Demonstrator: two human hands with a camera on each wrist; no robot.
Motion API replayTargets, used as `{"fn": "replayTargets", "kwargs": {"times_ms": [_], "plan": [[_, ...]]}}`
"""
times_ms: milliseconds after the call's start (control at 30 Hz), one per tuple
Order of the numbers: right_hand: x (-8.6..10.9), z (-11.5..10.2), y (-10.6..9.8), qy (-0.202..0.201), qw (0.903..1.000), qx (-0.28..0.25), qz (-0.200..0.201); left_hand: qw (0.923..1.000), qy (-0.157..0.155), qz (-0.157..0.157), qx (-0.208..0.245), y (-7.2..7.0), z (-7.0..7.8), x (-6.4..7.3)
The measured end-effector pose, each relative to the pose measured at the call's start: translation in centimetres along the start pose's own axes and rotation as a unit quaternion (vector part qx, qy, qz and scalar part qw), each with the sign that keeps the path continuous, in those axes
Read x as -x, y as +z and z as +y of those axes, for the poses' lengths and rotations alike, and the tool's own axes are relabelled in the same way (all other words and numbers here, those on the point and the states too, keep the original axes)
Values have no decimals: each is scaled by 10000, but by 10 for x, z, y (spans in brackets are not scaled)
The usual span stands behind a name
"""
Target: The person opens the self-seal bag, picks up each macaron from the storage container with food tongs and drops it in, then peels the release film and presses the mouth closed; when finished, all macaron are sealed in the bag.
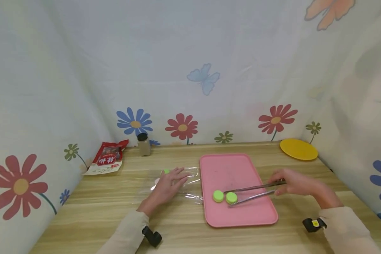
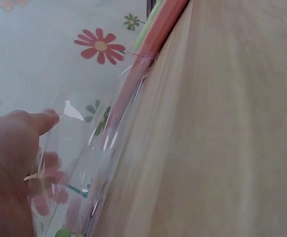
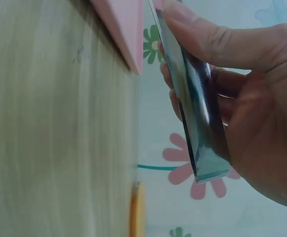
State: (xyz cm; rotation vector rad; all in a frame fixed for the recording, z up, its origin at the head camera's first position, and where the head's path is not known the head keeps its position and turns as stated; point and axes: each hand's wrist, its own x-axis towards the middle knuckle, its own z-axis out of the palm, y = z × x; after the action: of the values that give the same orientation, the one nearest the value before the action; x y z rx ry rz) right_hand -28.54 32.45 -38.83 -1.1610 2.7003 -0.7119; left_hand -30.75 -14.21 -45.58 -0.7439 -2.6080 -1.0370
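Note:
My left hand (image 1: 170, 184) is over a clear plastic bag (image 1: 192, 193). In the left wrist view, its raised film (image 2: 91, 148) meets a fingertip. A green disc like a macaron (image 1: 166, 171) shows beside that hand, and a pale round piece (image 1: 157, 181) is partly covered by it. On the right, my other hand (image 1: 293, 182) grips metal tongs (image 1: 257, 187) near their closed end. The tongs' tips lie around one green macaron-like disc (image 1: 231, 198) on the pink tray (image 1: 238, 217). A second such disc (image 1: 218, 196) sits just left of it.
A yellow plate (image 1: 298, 149) lies at the back right. Towards the back left are a red and white packet (image 1: 109, 157) and a small jar (image 1: 144, 145) with a black lid. A flowered curtain (image 1: 165, 88) encloses the wooden table (image 1: 177, 233).

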Motion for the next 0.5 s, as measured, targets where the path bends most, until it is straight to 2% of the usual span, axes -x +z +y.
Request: {"fn": "replayTargets", "kwargs": {"times_ms": [267, 500], "plan": [[-2, 7, 4, 73, 9997, 109, 192, 10000, 71, -17, 11, -2, -2, 1], [0, 9, 3, -127, 9992, 106, 355, 9999, -60, 40, 69, -1, 1, 2]]}}
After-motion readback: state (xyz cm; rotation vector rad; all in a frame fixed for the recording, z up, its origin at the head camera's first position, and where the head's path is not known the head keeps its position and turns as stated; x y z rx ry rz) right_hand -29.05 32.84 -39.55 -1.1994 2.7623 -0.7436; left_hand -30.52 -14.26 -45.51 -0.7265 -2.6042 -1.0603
